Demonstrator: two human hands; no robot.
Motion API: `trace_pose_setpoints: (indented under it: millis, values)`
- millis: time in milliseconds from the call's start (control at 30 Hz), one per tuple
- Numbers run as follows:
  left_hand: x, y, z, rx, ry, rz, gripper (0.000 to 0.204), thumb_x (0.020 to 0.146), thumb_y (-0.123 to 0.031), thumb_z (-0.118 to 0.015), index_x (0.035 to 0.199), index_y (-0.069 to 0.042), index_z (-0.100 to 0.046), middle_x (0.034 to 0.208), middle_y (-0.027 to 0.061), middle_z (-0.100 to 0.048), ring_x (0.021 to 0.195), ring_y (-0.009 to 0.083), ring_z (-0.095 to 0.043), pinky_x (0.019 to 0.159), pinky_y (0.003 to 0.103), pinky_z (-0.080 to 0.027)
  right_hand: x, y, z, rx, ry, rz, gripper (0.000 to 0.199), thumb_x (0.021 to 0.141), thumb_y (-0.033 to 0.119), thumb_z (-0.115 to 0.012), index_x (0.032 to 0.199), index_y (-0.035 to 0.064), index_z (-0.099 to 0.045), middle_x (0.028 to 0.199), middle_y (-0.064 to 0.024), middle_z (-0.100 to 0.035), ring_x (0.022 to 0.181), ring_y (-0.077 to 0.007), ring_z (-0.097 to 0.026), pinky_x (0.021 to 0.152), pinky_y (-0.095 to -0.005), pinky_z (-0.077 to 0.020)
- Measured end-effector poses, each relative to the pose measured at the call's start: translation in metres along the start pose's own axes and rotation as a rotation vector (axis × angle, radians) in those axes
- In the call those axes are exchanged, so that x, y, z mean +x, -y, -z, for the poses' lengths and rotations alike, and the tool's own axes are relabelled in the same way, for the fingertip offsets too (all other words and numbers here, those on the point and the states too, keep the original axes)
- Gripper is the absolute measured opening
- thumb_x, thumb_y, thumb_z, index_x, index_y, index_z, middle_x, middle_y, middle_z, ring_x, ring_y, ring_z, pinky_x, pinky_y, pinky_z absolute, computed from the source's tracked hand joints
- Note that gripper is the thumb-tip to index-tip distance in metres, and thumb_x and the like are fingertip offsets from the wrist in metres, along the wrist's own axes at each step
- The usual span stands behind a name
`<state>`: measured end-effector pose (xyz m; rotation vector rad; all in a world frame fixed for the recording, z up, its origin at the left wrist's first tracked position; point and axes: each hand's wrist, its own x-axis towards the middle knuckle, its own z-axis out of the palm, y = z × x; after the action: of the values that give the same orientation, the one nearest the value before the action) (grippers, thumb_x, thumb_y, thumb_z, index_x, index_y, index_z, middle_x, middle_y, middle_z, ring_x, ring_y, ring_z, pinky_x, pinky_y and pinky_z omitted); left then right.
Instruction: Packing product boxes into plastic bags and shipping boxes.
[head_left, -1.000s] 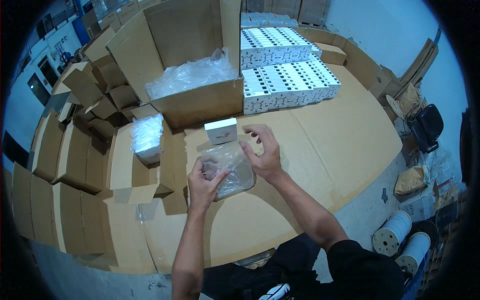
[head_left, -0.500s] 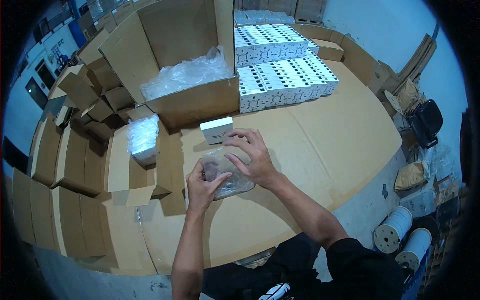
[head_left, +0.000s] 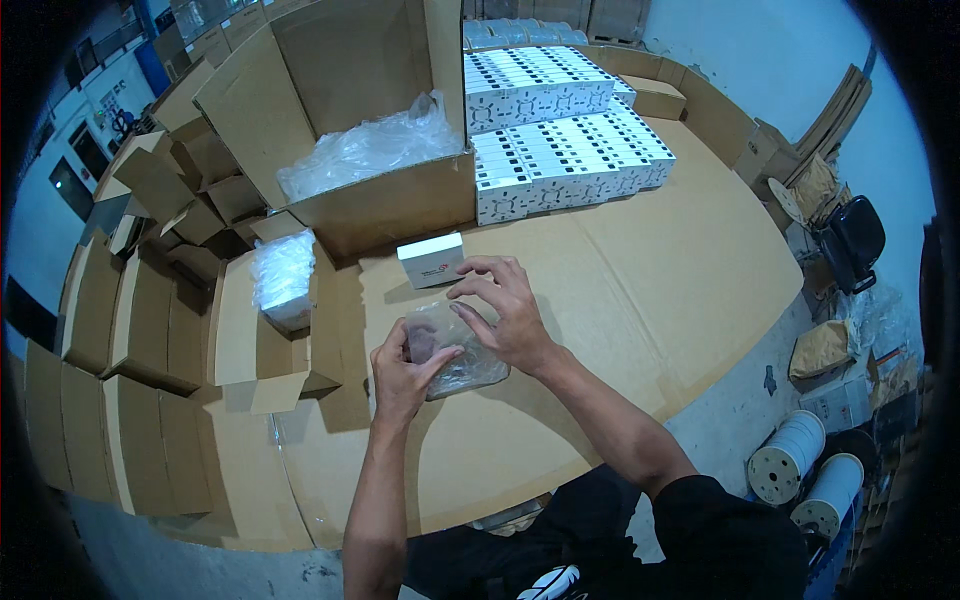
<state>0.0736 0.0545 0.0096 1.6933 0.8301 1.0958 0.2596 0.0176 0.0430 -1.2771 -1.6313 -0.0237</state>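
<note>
Holds a clear, thin, crinkled plastic bag [head_left: 476, 370] over the brown cardboard-covered tabletop [head_left: 620, 320], pinching the left side between thumb and fingers of the left hand [head_left: 404, 372]. Curls the right hand [head_left: 508, 318] at the bag's upper right edge, thumb and fingers parted; cannot tell whether gripping any film there. Faces a small white rectangular box [head_left: 430, 264], upright on the tabletop just beyond the bag.

Could topple that box by flicking the right fingers outward, being so near. Could stretch or tear the film by tugging unevenly. Could catch both layers together, clear plastic being hard to tell apart. Could drop the bag by loosening the left pinch, without any sure second hold visible.
</note>
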Motion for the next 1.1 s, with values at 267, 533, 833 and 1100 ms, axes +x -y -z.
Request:
trace_pose_setpoints:
  millis: [267,533,833,1100]
  values:
    - [0.003,-0.013,0.002,0.172,-0.019,0.037,0.043,0.074,-0.016,-0.091,0.102,-0.001,-0.063,0.088,0.0115,-0.074,0.081,0.0153,-0.071,0.072,0.031,-0.057,-0.001,-0.002,-0.003,-0.02,-0.018,0.034,0.02,0.076,0.003,-0.077,0.093,0.0095,-0.069,0.114,-0.0061,-0.063,0.108,-0.0265,-0.057,0.09,-0.0417,-0.0426]
    - [0.003,-0.009,0.002,0.192,-0.023,0.045,0.042,0.074,-0.016,-0.09,0.102,-0.001,-0.062,0.09,0.0132,-0.075,0.081,0.0194,-0.072,0.072,0.034,-0.057,-0.004,-0.006,-0.007,-0.055,-0.116,0.083,0.019,0.071,0.005,-0.081,0.087,0.0104,-0.073,0.104,-0.0024,-0.066,0.101,-0.0232,-0.058,0.086,-0.0386,-0.0427]
    - [0.004,-0.011,0.002,0.199,-0.02,0.103,0.042,0.074,-0.017,-0.09,0.102,0.0,-0.063,0.09,0.0135,-0.075,0.081,0.0186,-0.071,0.071,0.033,-0.056,-0.006,-0.006,-0.006,-0.081,-0.127,0.103,0.017,0.071,0.005,-0.082,0.084,0.0092,-0.072,0.099,-0.0016,-0.067,0.095,-0.0221,-0.059,0.081,-0.0378,-0.0435]
    - [0.002,-0.005,0.002,0.166,-0.032,0.113,0.042,0.074,-0.016,-0.09,0.102,-0.001,-0.063,0.088,0.0116,-0.074,0.079,0.0161,-0.07,0.071,0.032,-0.056,-0.007,-0.008,-0.008,-0.045,-0.104,0.093,0.016,0.073,0.006,-0.082,0.08,0.0065,-0.067,0.096,-0.0036,-0.065,0.094,-0.0232,-0.06,0.08,-0.0389,-0.0437]
